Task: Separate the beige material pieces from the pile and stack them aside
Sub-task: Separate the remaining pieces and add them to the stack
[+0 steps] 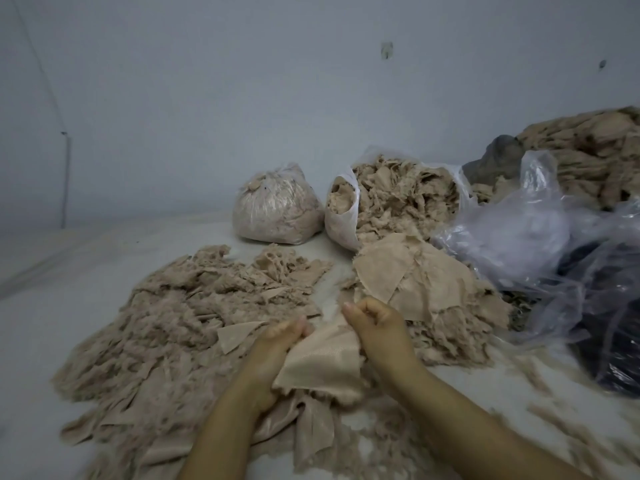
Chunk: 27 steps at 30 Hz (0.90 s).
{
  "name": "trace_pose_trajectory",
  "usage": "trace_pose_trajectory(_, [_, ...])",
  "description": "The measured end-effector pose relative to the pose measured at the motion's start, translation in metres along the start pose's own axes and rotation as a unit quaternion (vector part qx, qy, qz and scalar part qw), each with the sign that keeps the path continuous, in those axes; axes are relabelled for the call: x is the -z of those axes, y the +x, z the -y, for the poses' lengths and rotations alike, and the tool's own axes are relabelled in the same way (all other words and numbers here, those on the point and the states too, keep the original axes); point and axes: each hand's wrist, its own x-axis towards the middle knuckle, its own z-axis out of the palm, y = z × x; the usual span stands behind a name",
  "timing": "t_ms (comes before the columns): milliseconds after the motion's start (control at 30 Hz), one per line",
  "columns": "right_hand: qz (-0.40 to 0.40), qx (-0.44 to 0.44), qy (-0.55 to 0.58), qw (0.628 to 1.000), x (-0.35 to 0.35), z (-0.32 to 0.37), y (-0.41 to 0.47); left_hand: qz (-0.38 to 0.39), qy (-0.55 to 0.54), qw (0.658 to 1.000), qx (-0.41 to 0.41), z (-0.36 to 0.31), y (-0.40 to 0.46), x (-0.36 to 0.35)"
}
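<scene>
Both hands, left hand (277,344) and right hand (375,323), pinch one beige woven fabric piece (322,362) at lower centre, mid-separation; next it likely goes onto the flat stack of beige pieces (408,278) right of centre

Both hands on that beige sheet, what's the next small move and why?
Probably lift the beige piece clear and carry it right onto the stack of flat pieces. The left hand and right hand each already have a grip on its upper edge, its lower end still trails into the loose pile, and the flat sheets lie just beyond the right hand.
</scene>
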Motion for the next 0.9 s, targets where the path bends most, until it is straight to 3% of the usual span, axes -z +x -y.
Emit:
trace_pose_trajectory(100, [-0.008, -0.011, 0.035, 0.999, 0.002, -0.002, 0.002, -0.068, 0.022, 0.997, -0.037, -0.001, 0.005, 0.004])
trace_pose_trajectory(200, [-0.012, 0.005, 0.03, 0.999, -0.001, 0.008, 0.007, -0.128, -0.028, 0.991, -0.041, 0.003, 0.009, 0.005])
trace_pose_trajectory(333, [-0.107, 0.056, -0.054, 0.991, 0.024, 0.049, 0.054, -0.175, -0.04, 0.982, -0.059, 0.004, 0.011, 0.015])
trace_pose_trajectory(400, [-0.168, 0.081, -0.158, 0.97, 0.047, 0.069, 0.082, -0.169, -0.008, 0.984, -0.062, 0.005, 0.011, 0.02])
trace_pose_trajectory(467, [-0.22, 0.094, -0.316, 0.918, 0.061, 0.07, 0.095, -0.145, 0.029, 0.987, -0.065, 0.007, 0.013, 0.02])
trace_pose_trajectory(567, [-0.121, 0.157, -0.446, 0.873, 0.049, 0.043, 0.085, -0.099, 0.138, 0.983, -0.075, 0.008, 0.013, 0.017])
trace_pose_trajectory(667, [0.05, 0.071, -0.566, 0.82, 0.041, 0.009, 0.071, -0.002, 0.266, 0.96, -0.086, 0.007, 0.007, 0.023])
trace_pose_trajectory(700, [0.058, 0.049, -0.585, 0.807, 0.044, 0.004, 0.067, 0.03, 0.318, 0.944, -0.082, 0.005, 0.004, 0.029])
trace_pose_trajectory(767, [0.009, 0.117, -0.598, 0.793, 0.043, -0.001, 0.054, 0.083, 0.403, 0.909, -0.068, 0.001, -0.002, 0.045])
trace_pose_trajectory(833, [0.01, 0.199, -0.514, 0.834, 0.025, -0.002, 0.03, 0.115, 0.476, 0.87, -0.061, 0.002, -0.007, 0.06])
trace_pose_trajectory(900, [0.127, 0.143, -0.405, 0.894, 0.003, -0.007, -0.003, 0.123, 0.563, 0.809, -0.117, 0.01, -0.007, 0.067])
